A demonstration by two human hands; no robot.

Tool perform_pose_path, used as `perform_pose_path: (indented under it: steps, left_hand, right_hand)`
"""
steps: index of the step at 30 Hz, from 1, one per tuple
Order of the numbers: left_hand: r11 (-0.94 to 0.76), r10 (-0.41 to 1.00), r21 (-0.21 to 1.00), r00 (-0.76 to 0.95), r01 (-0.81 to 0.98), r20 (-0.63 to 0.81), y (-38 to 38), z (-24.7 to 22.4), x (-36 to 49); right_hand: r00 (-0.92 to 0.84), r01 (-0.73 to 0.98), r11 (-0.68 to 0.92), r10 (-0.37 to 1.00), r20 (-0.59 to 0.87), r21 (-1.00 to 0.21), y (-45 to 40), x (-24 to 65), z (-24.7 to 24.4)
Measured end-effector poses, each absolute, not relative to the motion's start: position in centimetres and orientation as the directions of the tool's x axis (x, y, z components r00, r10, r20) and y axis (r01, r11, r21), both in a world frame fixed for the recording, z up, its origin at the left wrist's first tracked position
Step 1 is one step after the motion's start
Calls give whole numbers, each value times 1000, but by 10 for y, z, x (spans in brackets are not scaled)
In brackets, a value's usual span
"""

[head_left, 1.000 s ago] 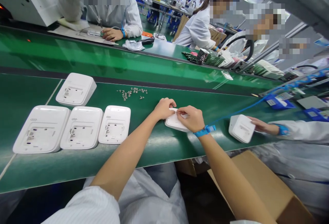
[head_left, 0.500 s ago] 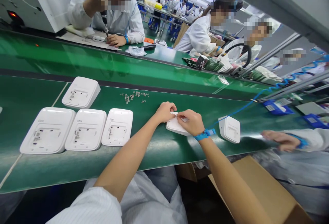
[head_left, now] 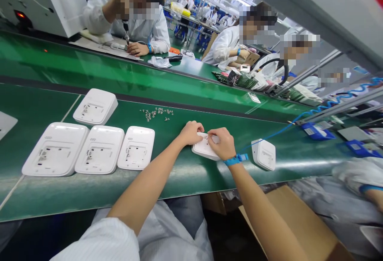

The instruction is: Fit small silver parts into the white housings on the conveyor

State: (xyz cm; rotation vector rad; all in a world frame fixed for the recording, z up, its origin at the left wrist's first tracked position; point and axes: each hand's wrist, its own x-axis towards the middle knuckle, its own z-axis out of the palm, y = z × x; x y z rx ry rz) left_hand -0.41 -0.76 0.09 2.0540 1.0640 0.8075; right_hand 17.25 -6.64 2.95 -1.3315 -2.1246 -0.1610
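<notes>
A white plastic device housing [head_left: 204, 147] lies on the green bench between my hands. My left hand [head_left: 191, 132] grips its left side, with the fingers curled over the far edge. Bent over the right part of the housing, my right hand [head_left: 222, 141] has its fingers pinched together near the far edge; whatever is in the pinch is too small or hidden. A blue wrist strap [head_left: 236, 159] circles my right wrist. Beyond my left hand lies a scatter of small clear parts [head_left: 157, 112]. Another white housing [head_left: 263, 155] stands to the right of my right hand.
Several white housings [head_left: 99, 149] sit at the left of the green bench [head_left: 176, 177]. A blue coiled cord [head_left: 281, 129] runs off to the right, near blue trays [head_left: 317, 131]. An open cardboard box [head_left: 299, 217] is below the bench edge. Co-workers sit opposite and at right.
My hands stay at the housing, with the right fingers shifted slightly on it. The co-worker's hand at right has drawn back from the bench. More of a white piece shows at the left edge.
</notes>
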Motion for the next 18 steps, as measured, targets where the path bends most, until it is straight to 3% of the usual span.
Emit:
perform_pose_path:
  steps: [5,11,15,18]
  left_hand:
    - [-434,863,773,461,463,208,-11,1,-3]
    - [-428,870,747,457,509,187,-10,3,-4]
    - [-453,869,673,457,585,188,-14,21,-8]
    - [-498,859,586,460,640,227,-30,35,-14]
  right_hand:
    - [-328,899,423,818,472,-109,-65,170,30]
    - [-267,945,323,842,469,-41,-66,159,31]
    - [-268,953,302,837,478,7,-68,152,36]
    - [-366,926,349,746,557,142,-61,154,44]
